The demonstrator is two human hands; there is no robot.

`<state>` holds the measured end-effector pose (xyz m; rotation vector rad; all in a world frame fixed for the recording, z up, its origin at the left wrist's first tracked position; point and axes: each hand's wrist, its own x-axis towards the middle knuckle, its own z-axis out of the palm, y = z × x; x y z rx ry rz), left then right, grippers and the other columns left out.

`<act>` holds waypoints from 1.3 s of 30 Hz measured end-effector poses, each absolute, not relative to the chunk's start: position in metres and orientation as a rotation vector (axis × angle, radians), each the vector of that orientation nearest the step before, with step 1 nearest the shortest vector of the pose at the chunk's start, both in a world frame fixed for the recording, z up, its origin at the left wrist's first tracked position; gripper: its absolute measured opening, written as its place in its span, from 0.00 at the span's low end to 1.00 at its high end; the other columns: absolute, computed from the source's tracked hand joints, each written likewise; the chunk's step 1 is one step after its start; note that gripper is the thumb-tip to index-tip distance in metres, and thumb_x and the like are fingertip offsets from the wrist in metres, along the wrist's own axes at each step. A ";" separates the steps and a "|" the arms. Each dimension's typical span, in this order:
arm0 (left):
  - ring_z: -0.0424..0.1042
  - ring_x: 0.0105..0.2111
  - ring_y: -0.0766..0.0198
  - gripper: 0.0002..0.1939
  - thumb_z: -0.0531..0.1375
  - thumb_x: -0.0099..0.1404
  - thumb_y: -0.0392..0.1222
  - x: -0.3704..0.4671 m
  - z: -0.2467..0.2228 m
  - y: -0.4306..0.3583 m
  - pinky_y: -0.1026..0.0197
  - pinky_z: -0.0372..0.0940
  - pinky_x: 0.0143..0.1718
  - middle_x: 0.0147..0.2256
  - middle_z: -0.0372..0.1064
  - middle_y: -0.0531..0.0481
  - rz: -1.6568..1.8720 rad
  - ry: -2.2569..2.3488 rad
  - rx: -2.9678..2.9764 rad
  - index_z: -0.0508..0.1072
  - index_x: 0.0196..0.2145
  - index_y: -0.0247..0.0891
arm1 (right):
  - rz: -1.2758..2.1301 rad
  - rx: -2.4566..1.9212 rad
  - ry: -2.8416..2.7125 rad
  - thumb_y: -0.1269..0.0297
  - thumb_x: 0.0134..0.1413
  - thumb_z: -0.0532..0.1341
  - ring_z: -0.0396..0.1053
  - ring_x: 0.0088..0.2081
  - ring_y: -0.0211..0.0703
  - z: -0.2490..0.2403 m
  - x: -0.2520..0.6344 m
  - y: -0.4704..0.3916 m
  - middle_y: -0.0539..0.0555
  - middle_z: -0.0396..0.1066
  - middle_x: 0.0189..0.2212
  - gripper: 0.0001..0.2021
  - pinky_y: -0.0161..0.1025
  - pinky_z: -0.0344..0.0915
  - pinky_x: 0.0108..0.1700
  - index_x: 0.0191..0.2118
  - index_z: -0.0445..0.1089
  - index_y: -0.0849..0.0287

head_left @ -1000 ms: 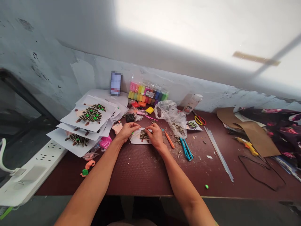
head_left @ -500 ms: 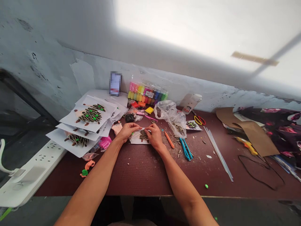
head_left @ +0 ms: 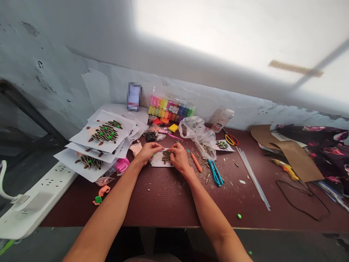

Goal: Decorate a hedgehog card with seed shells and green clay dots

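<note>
A white card (head_left: 158, 163) lies before me, with striped sunflower seeds (head_left: 166, 156) set in rows on it. My left hand (head_left: 148, 153) is at the card's left side, thumb and forefinger pinched together. A bit of green clay (head_left: 154, 155) shows under its curled fingers. My right hand (head_left: 180, 158) covers the card's right part, its fingers closed and bent down over the seeds. Whatever is between those fingertips is hidden. Just right of this hand lies an orange stick-shaped tool (head_left: 196, 162), apart from it.
Finished-looking seed hedgehog cards (head_left: 105, 131) are stacked left, beside a white power strip (head_left: 40, 198). Behind stand packs of coloured clay (head_left: 171, 109) and a plastic bag of seeds (head_left: 205, 147). A blue cutter (head_left: 216, 173), scissors (head_left: 231, 139), glue sticks (head_left: 253, 178) and a glue gun (head_left: 286, 168) lie right.
My right hand's fingers have shifted slightly over the seeds. My left hand and the card stay nearly where they were.
</note>
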<state>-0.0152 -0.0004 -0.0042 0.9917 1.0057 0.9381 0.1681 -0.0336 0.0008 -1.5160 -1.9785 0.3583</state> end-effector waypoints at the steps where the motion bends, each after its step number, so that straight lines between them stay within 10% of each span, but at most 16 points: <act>1: 0.72 0.30 0.61 0.21 0.76 0.39 0.51 -0.015 -0.004 0.000 0.61 0.64 0.32 0.30 0.78 0.46 0.939 1.006 0.993 0.78 0.27 0.35 | 0.353 -1.521 -1.986 0.77 0.52 0.56 0.67 0.42 0.45 0.001 0.168 -0.034 0.57 0.70 0.39 0.18 0.41 0.65 0.48 0.40 0.81 0.57; 39: 0.65 0.23 0.66 0.26 0.73 0.39 0.61 -0.016 0.005 -0.001 0.64 0.58 0.25 0.22 0.72 0.50 0.959 1.020 1.069 0.80 0.24 0.34 | 0.413 -1.316 -1.832 0.65 0.60 0.61 0.66 0.31 0.39 0.011 0.155 -0.040 0.52 0.72 0.34 0.05 0.35 0.63 0.38 0.37 0.75 0.58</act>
